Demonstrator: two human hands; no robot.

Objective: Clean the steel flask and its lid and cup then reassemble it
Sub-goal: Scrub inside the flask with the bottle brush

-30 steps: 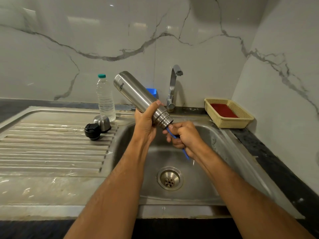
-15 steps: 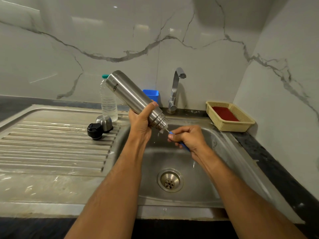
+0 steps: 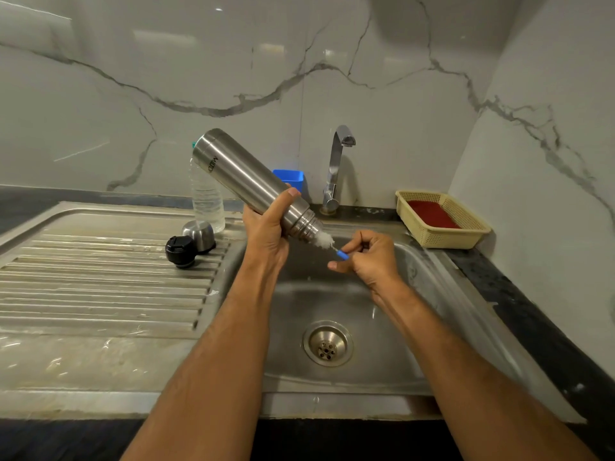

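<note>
Steel flask (image 3: 253, 184), mouth tilted down, in left hand's (image 3: 266, 231) grip; right hand (image 3: 369, 257) pinches brush (image 3: 332, 246).

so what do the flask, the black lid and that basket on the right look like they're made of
Flask: brushed steel, judging by the soft streaked highlights along its body. Black lid: looks like moulded plastic, dull gloss with ridged edges, though that is a guess from its look. Basket: cream plastic, a perforated lattice wall with a smooth rim; the red thing inside is too unclear to call.

L hand (image 3: 266, 227) grips tilted flask (image 3: 253, 181) over sink (image 3: 432, 274); R hand (image 3: 369, 257) holds brush (image 3: 327, 242) at mouth.
</note>
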